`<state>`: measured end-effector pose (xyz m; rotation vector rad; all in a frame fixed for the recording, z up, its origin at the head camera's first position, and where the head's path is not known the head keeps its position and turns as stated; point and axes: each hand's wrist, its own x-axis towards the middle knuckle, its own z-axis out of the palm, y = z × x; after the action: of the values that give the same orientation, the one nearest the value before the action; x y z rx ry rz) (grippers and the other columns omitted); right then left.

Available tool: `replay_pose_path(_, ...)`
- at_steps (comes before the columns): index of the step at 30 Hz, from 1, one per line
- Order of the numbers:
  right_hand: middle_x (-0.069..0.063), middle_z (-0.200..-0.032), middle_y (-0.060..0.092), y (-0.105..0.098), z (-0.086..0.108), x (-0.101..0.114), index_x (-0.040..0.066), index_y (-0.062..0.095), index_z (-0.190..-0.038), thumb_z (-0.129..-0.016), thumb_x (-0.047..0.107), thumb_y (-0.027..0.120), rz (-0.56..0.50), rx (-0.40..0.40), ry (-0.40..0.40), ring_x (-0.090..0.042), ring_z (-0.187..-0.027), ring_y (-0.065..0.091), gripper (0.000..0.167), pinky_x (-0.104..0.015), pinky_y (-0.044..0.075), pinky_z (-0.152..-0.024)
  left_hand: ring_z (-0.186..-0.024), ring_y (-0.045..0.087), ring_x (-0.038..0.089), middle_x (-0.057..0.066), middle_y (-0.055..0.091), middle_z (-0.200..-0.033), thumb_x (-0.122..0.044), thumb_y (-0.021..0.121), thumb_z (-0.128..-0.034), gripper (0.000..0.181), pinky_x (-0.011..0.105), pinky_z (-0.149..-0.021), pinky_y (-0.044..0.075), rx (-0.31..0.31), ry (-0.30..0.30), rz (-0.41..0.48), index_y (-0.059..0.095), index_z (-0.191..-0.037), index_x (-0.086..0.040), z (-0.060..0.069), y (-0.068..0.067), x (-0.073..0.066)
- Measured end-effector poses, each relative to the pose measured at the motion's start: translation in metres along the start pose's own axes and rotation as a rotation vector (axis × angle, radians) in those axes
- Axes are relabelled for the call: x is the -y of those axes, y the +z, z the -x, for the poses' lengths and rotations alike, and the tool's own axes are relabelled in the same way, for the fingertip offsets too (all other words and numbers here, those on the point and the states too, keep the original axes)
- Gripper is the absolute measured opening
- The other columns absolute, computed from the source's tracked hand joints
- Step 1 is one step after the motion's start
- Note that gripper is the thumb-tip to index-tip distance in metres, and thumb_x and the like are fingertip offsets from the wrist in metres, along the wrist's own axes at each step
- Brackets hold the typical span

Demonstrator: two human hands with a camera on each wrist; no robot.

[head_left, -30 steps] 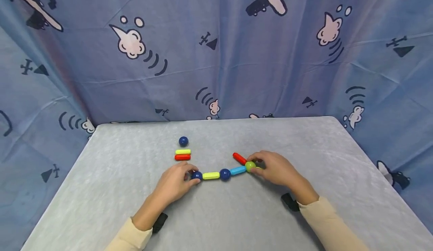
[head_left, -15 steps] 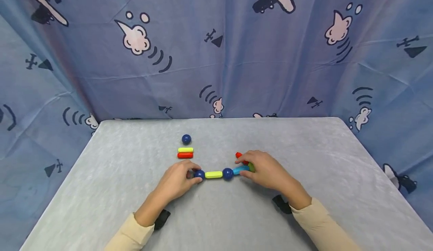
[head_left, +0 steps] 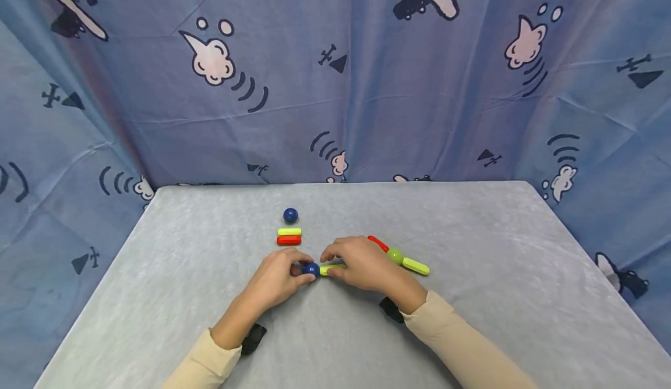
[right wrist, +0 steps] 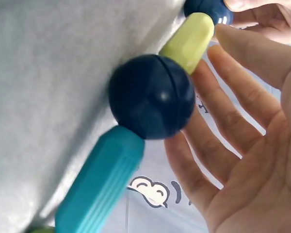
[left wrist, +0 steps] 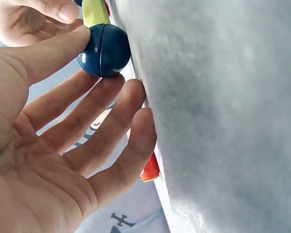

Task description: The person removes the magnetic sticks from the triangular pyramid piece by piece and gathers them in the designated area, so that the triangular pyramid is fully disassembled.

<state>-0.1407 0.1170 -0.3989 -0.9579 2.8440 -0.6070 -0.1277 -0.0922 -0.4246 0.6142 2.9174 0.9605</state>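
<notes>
My left hand (head_left: 278, 278) pinches a dark blue ball (head_left: 311, 269) between thumb and fingertips at the left end of a chain on the table. A yellow-green rod (left wrist: 95, 12) joins that ball to a second blue ball (right wrist: 153, 97). My right hand (head_left: 367, 267) is spread loosely around this rod, its thumb close beside it; no firm grip shows. From the second ball a light blue rod (right wrist: 99, 179) runs on, hidden in the head view by the right hand. Farther right, a green ball (head_left: 395, 256) bears a red rod (head_left: 378, 243) and another yellow-green rod (head_left: 416, 266).
Behind the left hand, a loose yellow-green rod (head_left: 289, 232) and a red rod (head_left: 289, 240) lie side by side. Beyond them sits a third blue ball (head_left: 290, 215). A grey cloth covers the table (head_left: 472, 220), with a patterned blue curtain (head_left: 283, 86) behind.
My right hand has left the green ball and moved left along the chain to the first yellow-green rod. The left hand stays on its blue ball. The head view has shifted slightly.
</notes>
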Motion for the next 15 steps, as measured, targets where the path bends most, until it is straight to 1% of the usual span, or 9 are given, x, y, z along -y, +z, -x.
replay_pose_path(6, 0.008, -0.094, 0.073, 0.0052, -0.0022, -0.0003, 0.021, 0.077, -0.099, -0.087, 0.026, 0.078, 0.014, 0.001, 0.021, -0.01, -0.084, 0.067, 0.014, -0.028, 0.053, -0.076, -0.073, 0.06, 0.009, -0.002, 0.07, -0.094, -0.021, 0.085, -0.079, 0.023, 0.022, -0.064, 0.045, -0.004, 0.005, 0.004, 0.077, -0.099, -0.014, 0.0005, -0.0002, -0.0001)
replay_pose_path(10, 0.01, -0.091, 0.072, 0.008, -0.0019, -0.0012, 0.022, 0.077, -0.098, -0.088, 0.027, 0.077, 0.026, 0.008, 0.044, -0.006, -0.08, 0.064, 0.011, -0.024, 0.052, -0.073, -0.073, 0.059, 0.009, -0.003, 0.07, -0.094, -0.021, 0.085, -0.0789, 0.023, 0.022, -0.064, 0.045, -0.004, 0.004, 0.0, 0.077, -0.099, -0.014, 0.0004, 0.0, -0.0001)
replay_pose_path(15, 0.01, -0.091, 0.071, 0.0084, -0.0023, -0.0002, 0.022, 0.077, -0.098, -0.087, 0.027, 0.077, 0.055, 0.011, 0.05, -0.006, -0.079, 0.063, 0.012, -0.024, 0.052, -0.073, -0.072, 0.057, 0.008, -0.003, 0.07, -0.094, -0.021, 0.085, -0.079, 0.023, 0.021, -0.064, 0.044, -0.007, 0.009, 0.0, 0.077, -0.099, -0.014, 0.0003, 0.0008, 0.0002)
